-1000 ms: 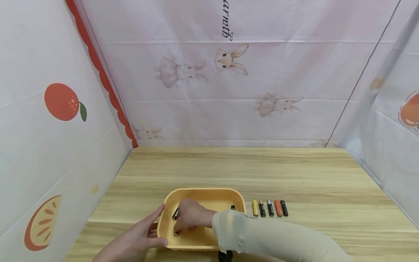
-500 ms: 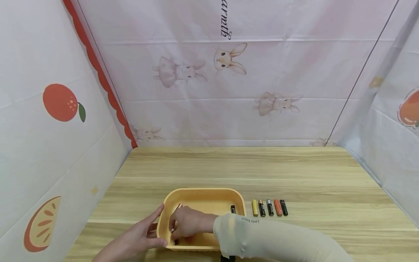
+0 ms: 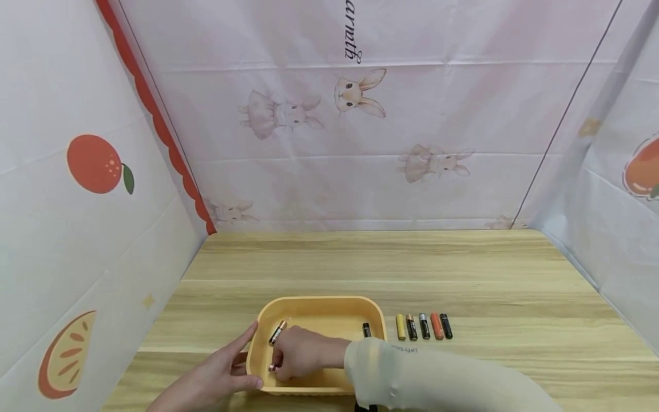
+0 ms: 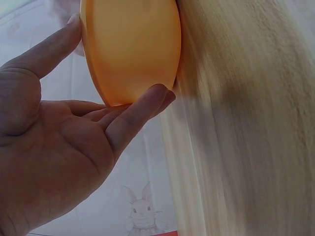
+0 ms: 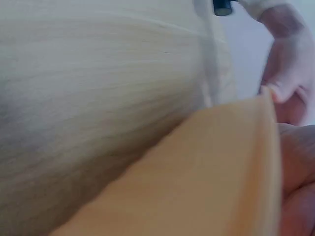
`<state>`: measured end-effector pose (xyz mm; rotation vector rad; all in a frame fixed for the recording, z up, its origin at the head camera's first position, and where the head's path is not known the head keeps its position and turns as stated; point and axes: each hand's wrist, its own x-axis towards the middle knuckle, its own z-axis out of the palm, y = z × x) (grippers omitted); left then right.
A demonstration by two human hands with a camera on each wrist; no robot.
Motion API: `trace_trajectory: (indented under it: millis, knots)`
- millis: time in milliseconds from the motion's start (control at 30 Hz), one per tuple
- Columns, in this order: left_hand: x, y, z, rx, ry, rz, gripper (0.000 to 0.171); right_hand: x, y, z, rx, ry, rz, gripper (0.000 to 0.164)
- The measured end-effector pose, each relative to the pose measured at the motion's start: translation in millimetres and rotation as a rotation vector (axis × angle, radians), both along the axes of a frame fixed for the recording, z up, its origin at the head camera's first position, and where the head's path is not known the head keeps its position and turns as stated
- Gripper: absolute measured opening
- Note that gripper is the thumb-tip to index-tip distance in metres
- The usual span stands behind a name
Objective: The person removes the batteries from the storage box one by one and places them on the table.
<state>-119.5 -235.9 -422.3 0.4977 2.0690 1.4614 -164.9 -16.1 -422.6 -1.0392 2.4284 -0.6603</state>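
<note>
Inside a yellow plastic bin (image 3: 329, 305), my right hand (image 3: 301, 352) reaches to the left end with curled fingers. It pinches a battery (image 3: 273, 369) whose coppery end shows at the fingertips; the rest is hidden by the hand. Just beyond those fingers a black battery with a copper end (image 3: 278, 333) lies tilted on the bin's floor. Another black battery (image 3: 366, 330) lies at the bin's right side, partly behind the sleeve. My left hand (image 3: 218, 372) rests against the bin's left end, thumb and fingers extended along the outer wall (image 4: 133, 54).
Right of the bin, several batteries stand in a side-by-side row on the wooden table (image 3: 370, 257), among them a yellow battery (image 3: 401, 327) and an orange battery (image 3: 437, 326). Printed cloth walls (image 3: 309, 189) enclose the table. A black object (image 3: 364, 407) shows under the right sleeve.
My right hand has shifted within the bin's left end and drawn slightly right, uncovering the tilted battery; a coppery battery end now shows at its fingertips. The left hand stays against the bin.
</note>
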Motion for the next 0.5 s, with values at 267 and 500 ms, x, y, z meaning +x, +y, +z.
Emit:
trace_trajectory:
  millis: [267,500]
  knots:
    - [-0.7,1.9,0.3,-0.001,0.005,0.008,0.106,-16.3,31.7,24.5,-0.375,-0.417,-0.110,0.007]
    - [0.1,3.1,1.2,-0.018,0.019,0.030,0.108,-24.4,68.3,52.0,-0.484,-0.469,-0.089,0.010]
